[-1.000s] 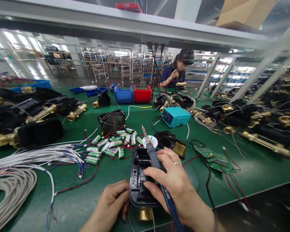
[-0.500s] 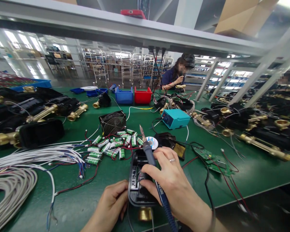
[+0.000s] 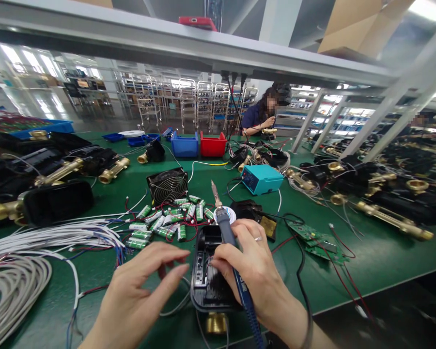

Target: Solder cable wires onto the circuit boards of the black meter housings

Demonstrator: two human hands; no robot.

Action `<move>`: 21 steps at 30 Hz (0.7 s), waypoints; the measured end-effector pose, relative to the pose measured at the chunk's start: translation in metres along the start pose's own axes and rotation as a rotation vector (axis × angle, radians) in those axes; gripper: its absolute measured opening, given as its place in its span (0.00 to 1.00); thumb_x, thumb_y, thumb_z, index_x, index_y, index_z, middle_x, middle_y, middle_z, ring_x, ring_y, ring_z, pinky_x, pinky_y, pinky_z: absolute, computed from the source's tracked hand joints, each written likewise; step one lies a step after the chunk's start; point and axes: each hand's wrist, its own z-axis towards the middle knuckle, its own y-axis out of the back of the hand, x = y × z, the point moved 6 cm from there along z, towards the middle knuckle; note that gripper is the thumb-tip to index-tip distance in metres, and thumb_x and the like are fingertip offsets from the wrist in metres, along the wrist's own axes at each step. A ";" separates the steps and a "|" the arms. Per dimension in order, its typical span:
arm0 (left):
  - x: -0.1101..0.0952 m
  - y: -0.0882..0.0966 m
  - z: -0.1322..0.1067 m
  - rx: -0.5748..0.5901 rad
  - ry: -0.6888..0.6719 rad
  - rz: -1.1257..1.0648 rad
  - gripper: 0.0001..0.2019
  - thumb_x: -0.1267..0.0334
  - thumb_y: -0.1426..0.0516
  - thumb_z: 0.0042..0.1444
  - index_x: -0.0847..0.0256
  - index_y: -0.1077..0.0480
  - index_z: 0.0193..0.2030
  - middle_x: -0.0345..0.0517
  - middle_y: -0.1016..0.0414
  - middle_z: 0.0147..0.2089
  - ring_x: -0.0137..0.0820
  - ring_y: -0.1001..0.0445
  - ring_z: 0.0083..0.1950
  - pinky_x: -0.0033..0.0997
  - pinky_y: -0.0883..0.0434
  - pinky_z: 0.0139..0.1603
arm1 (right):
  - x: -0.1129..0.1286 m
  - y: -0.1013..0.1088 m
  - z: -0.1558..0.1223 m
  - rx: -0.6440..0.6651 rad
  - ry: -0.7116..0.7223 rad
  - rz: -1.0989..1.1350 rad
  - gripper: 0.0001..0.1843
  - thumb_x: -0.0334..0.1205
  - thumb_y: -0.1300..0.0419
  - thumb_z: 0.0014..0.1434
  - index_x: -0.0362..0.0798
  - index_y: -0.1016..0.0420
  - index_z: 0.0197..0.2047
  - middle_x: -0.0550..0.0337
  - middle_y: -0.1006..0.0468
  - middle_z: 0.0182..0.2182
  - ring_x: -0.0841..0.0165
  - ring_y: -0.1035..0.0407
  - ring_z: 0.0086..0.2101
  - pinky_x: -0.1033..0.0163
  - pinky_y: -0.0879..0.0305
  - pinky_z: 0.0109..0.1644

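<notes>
A soldering iron [image 3: 225, 230] rests in my right hand [image 3: 256, 261], its bare tip pointing up and away from me. The fingertips of that hand also reach into a black meter housing [image 3: 214, 298], over fine wires inside it; whether they pinch a wire is hard to see. Below the housing a brass threaded fitting [image 3: 216, 323] sticks out toward me. To the left of the housing, my left hand [image 3: 145, 286] is off it, with thumb and fingers apart and nothing between them. A grey cable [image 3: 178, 309] runs between that hand and the housing.
Green-and-white batteries [image 3: 174, 218] lie beyond the housing, near a fan [image 3: 168, 185] and a solder spool [image 3: 229, 213]. A teal soldering station [image 3: 262, 179] stands farther back. Cable bundles [image 3: 18, 286] fill the left; circuit boards [image 3: 318, 241] lie right. A co-worker [image 3: 257, 114] sits opposite.
My left hand has let go of the housing's left side, moved up and left, and opened. My right hand stays over the housing with the soldering iron.
</notes>
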 end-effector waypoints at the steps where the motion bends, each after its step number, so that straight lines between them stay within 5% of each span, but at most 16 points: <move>1: -0.010 -0.001 0.006 -0.005 -0.085 0.016 0.07 0.65 0.35 0.55 0.51 0.19 0.41 0.40 0.16 0.38 0.33 0.20 0.40 0.26 0.25 0.42 | -0.001 0.001 -0.001 -0.041 -0.010 0.016 0.06 0.36 0.42 0.67 0.48 0.28 0.36 0.53 0.33 0.40 0.57 0.39 0.49 0.49 0.38 0.54; 4: -0.026 -0.020 0.020 0.040 -0.213 -0.034 0.07 0.69 0.37 0.55 0.54 0.20 0.39 0.41 0.17 0.36 0.33 0.21 0.41 0.31 0.27 0.47 | -0.006 0.003 -0.003 -0.119 -0.035 0.048 0.05 0.35 0.41 0.67 0.49 0.29 0.37 0.54 0.33 0.40 0.57 0.39 0.50 0.50 0.40 0.55; 9: -0.015 -0.046 0.035 0.072 -0.065 -0.256 0.06 0.70 0.37 0.55 0.57 0.20 0.29 0.39 0.20 0.29 0.29 0.23 0.33 0.25 0.28 0.37 | -0.017 0.008 -0.009 -0.171 -0.070 0.065 0.05 0.34 0.40 0.66 0.50 0.29 0.36 0.56 0.31 0.37 0.59 0.38 0.47 0.53 0.40 0.53; 21: 0.000 -0.052 0.020 0.009 0.082 -0.398 0.05 0.68 0.38 0.56 0.55 0.23 0.30 0.37 0.24 0.31 0.26 0.25 0.35 0.19 0.30 0.37 | -0.020 0.007 -0.015 -0.158 -0.113 0.135 0.06 0.36 0.40 0.67 0.50 0.28 0.36 0.57 0.29 0.36 0.61 0.36 0.45 0.56 0.37 0.51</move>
